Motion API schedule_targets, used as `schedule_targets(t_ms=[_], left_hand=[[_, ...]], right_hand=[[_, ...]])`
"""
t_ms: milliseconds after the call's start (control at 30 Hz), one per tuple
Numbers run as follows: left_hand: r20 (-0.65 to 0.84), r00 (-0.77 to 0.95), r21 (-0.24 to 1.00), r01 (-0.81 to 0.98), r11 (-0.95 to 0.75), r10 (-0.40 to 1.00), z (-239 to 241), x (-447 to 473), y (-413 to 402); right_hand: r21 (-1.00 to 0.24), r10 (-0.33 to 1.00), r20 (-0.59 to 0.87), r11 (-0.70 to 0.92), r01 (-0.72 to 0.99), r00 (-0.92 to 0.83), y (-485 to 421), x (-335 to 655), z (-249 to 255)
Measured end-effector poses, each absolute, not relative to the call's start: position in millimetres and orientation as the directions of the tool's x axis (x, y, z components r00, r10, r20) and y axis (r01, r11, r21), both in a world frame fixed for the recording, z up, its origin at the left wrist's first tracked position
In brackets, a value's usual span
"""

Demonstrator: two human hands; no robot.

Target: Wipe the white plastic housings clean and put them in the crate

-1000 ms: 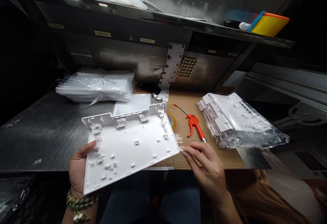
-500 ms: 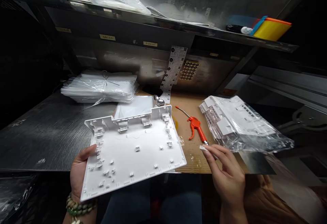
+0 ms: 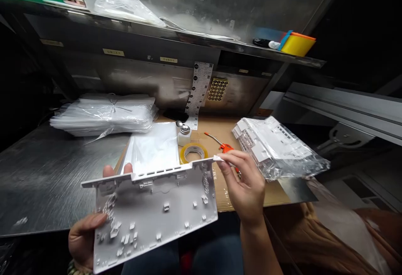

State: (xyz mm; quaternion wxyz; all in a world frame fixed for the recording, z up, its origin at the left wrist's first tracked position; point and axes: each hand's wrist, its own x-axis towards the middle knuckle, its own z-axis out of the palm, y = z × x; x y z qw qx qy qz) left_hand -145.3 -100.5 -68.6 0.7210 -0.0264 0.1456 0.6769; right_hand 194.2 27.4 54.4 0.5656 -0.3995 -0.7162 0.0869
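My left hand (image 3: 86, 235) grips the left end of a white plastic housing panel (image 3: 147, 216), its thumb on the inner face and fingertips showing over the back edge. Clips and small posts cover the inside of the panel, which is tilted. In the pinched fingers of my right hand (image 3: 243, 183) is a small white wipe (image 3: 217, 158), touching the panel's upper right corner. Behind that hand lies a red air blow gun (image 3: 225, 146), partly hidden. A roll of yellow tape (image 3: 194, 151) rests behind the panel, beside a small bottle with a metal cap (image 3: 184, 134).
A bagged set of white plastic parts (image 3: 276, 143) lies on the cardboard (image 3: 276, 193) at right. Stacked plastic bags (image 3: 103, 114) and flat clear bags (image 3: 153, 145) are at left. A metal shelf (image 3: 141, 30) crosses above, with a yellow container (image 3: 297, 44) on it.
The panel has tipped, its back edge now facing me more, and has come lower. My right hand has brought the wipe left to the panel's corner. The tape roll has come into fuller view.
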Motion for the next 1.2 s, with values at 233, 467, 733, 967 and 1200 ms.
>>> schedule_targets(t_ms=[233,467,733,967,1200], left_hand=[[-0.073,0.206,0.306,-0.927,0.219,0.976,-48.8,-122.3,-87.8],[-0.111,0.084,0.308,-0.944,0.115,0.99,-22.6,-88.5,-72.8],[-0.336,0.062,0.415,-0.886,0.206,0.94,18.8,-26.2,-60.1],[-0.295,0.163,0.407,-0.87,0.278,0.941,30.6,13.4,-50.2],[-0.269,0.226,0.393,-0.861,0.322,0.936,28.4,18.7,-49.8]], right_hand=[[-0.595,0.678,0.735,0.641,0.485,0.005,30.8,203.4,42.1],[-0.549,0.716,0.689,0.617,0.564,-0.111,40.8,217.1,20.7],[-0.541,0.631,0.764,0.739,0.402,-0.131,18.3,177.0,54.1],[-0.455,0.555,0.775,0.822,0.343,-0.301,5.4,142.7,74.1],[-0.429,0.562,0.783,0.798,0.423,-0.267,9.8,163.6,66.7]])
